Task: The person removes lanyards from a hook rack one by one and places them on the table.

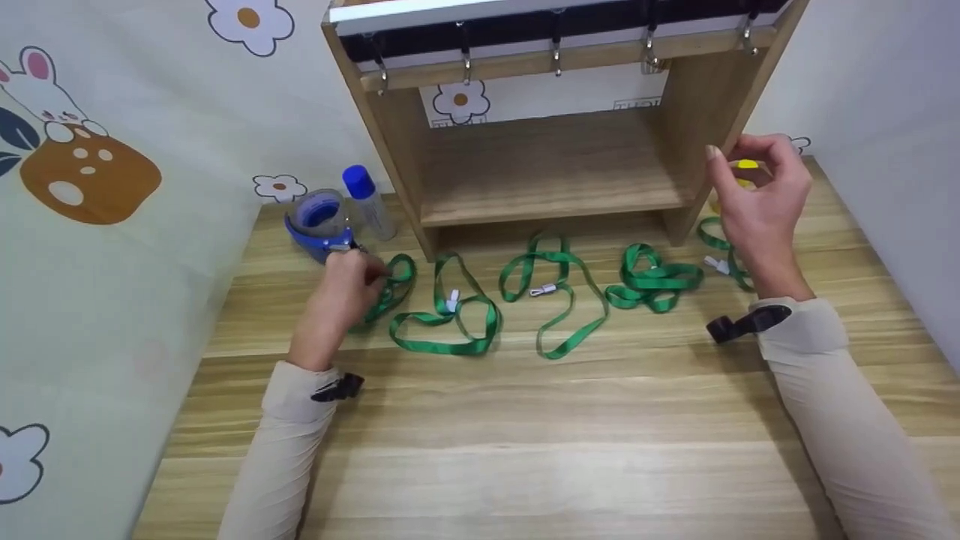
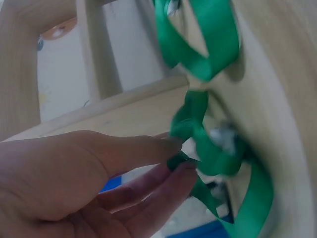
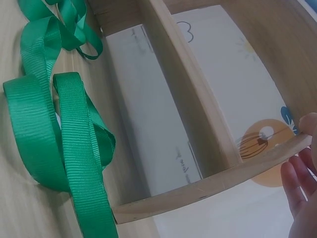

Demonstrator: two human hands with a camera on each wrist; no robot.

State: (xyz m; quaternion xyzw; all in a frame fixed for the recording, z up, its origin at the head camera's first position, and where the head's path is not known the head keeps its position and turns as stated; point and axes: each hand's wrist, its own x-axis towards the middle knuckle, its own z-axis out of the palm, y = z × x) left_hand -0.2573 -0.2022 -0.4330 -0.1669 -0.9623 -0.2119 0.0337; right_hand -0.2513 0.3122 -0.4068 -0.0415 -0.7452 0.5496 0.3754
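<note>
A wooden rack with a row of metal hooks along its top stands at the back. My left hand, left of the rack, pinches the leftmost green lanyard between thumb and fingers; in the left wrist view its ribbon rises at the fingertips. At the rack's right side, my right hand grips the edge of the side panel, thumb on one face and fingers on the other. Between the hands lie more lanyards: one looped, one spread, one bunched.
Behind my left hand are a tape roll with a blue part and a blue-capped glue stick. Another green lanyard lies by my right wrist, with a yellow object partly hidden behind that hand. Patterned walls enclose the table.
</note>
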